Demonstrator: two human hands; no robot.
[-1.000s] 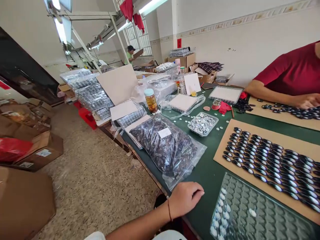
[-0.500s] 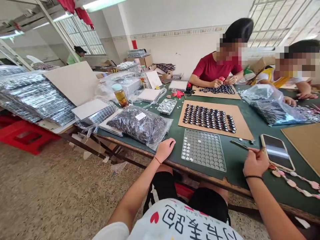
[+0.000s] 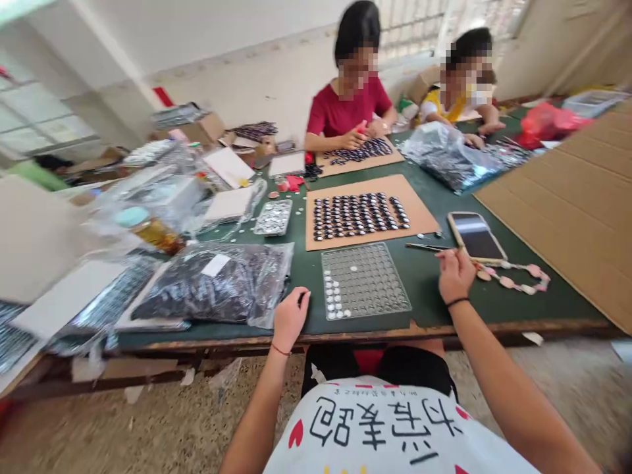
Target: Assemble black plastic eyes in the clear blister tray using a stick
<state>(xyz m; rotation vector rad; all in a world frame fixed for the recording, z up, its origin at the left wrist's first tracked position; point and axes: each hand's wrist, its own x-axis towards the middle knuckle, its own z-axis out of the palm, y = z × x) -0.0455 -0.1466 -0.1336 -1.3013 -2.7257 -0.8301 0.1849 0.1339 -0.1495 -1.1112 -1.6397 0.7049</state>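
Note:
My left hand (image 3: 291, 318) rests at the table's front edge, its fingers curled; whether anything is between them is too small to tell. My right hand (image 3: 456, 273) pinches tweezers (image 3: 425, 247), whose tips point left, beside a phone (image 3: 476, 236) with a beaded strap (image 3: 507, 282). Between my hands lies a clear tray (image 3: 375, 283) of round pockets, with white discs in its left part and one further up. Behind it, a cardboard sheet (image 3: 415, 204) carries rows of black and white oval pieces (image 3: 359, 216).
A bag of dark pieces (image 3: 197, 283) lies left, near a small box of white discs (image 3: 274, 217) and a jar (image 3: 153, 230). Two people (image 3: 345, 108) (image 3: 457, 85) sit across the table. A large cardboard sheet (image 3: 567, 197) stands at the right.
The view has swung to the right, so the table and tray appear further left. More of the large cardboard shows at the right. Both hands keep much the same pose.

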